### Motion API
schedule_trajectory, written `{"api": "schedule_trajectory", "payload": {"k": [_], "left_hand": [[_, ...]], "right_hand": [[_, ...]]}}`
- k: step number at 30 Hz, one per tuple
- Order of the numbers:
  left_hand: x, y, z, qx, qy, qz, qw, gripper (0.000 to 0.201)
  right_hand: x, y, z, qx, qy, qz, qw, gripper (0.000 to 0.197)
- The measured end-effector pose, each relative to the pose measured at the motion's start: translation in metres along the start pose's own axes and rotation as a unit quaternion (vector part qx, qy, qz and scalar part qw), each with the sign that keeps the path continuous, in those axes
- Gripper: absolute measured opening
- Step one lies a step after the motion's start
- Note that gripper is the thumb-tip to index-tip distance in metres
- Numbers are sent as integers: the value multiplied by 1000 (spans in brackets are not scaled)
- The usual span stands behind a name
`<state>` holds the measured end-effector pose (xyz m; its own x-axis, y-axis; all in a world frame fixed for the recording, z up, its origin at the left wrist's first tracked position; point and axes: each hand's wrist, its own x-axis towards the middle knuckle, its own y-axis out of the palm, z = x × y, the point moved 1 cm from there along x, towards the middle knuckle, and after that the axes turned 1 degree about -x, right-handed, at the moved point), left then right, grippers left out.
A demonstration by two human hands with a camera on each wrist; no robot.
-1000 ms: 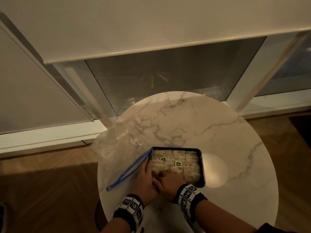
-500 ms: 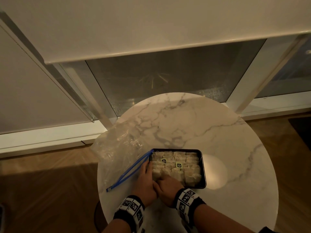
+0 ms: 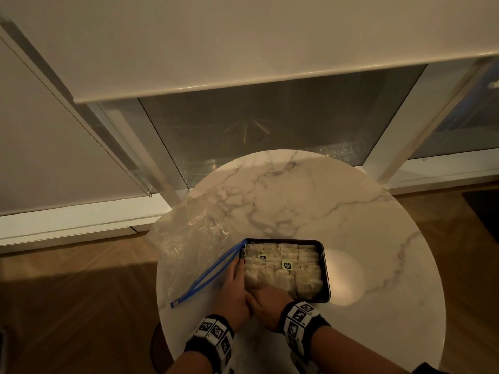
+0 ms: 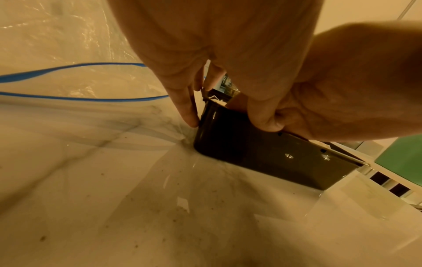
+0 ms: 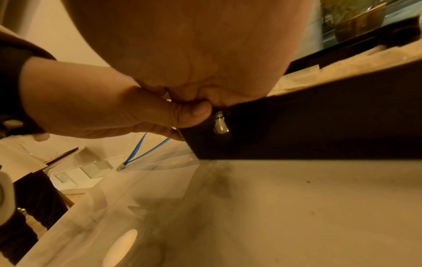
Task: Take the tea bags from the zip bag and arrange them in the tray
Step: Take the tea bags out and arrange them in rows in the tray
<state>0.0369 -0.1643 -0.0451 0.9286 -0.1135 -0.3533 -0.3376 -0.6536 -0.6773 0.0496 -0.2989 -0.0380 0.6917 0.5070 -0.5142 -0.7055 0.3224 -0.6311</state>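
Observation:
A black tray (image 3: 326,268) on the round marble table holds several rows of tea bags (image 3: 286,268), two with green tags. The clear zip bag (image 3: 194,247) lies flat to its left, its blue zip open against the tray's corner. My left hand (image 3: 233,282) lies along the tray's left wall (image 4: 262,151) with straight fingers (image 4: 187,110) touching the table, its thumb on the near wall. My right hand (image 3: 266,294) covers the near-left corner, reaching over the rim (image 5: 319,126) onto the tea bags (image 5: 342,61); its fingertips are hidden.
The marble table (image 3: 297,201) stretches beyond and to the right of the tray, with a bright light patch (image 3: 343,276) beside it. Its near edge is just behind my wrists. A window frame and blind stand behind the table, with wooden floor around it.
My right hand has drawn back slightly to the tray's near-left corner, uncovering more of the near row. The tray, the bag and my left hand have barely moved.

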Motion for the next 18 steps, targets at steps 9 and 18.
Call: {"api": "schedule_trajectory", "payload": {"k": [9, 18], "left_hand": [[1, 5, -2, -22, -26, -13, 999, 99], [1, 9, -2, -37, -36, -16, 999, 98]], "right_hand": [[-13, -11, -14, -97, 71, -86, 989, 51], [-22, -4, -19, -83, 81, -64, 991, 56]]}}
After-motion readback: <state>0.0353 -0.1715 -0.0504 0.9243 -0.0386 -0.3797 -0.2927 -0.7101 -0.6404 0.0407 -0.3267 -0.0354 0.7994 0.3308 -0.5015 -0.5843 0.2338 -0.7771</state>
